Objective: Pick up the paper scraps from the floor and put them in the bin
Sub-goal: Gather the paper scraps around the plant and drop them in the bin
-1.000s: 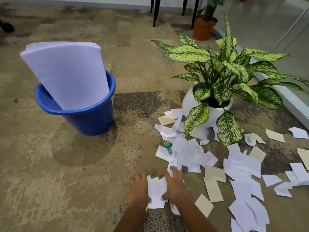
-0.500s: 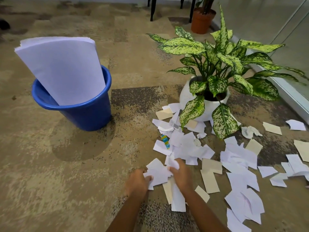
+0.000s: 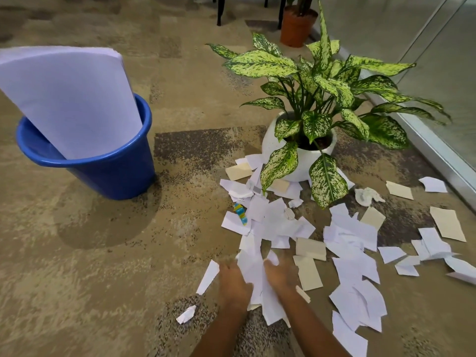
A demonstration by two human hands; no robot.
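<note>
Two hands form the grip: the left hand (image 3: pixel 233 284) and the right hand (image 3: pixel 279 275) close in from either side on a bundle of torn white paper scraps (image 3: pixel 253 276). Their fingers curl into it, though blur hides how firmly. The bundle's long axis runs away from the person, its far end pointing ahead toward the heap and its near end trailing down between the wrists.

One long white paper strip (image 3: pixel 208 276) lies just left of the grip. A small crumpled white scrap (image 3: pixel 186 314) lies nearer the person, left of the left forearm. Ahead and right of the grip, loose white and cream paper scraps (image 3: pixel 350 235) spread over the mottled beige carpet floor (image 3: pixel 90 279), up to a round white pot holding a speckled green plant (image 3: pixel 301 161).

The round blue plastic bin (image 3: pixel 110 176) stands well apart, ahead and left of the grip, so the left hand is nearer to it. A curled stack of white sheets (image 3: pixel 72 99) fills most of its mouth. The carry will likely have to aim at the gap along the near rim.
</note>
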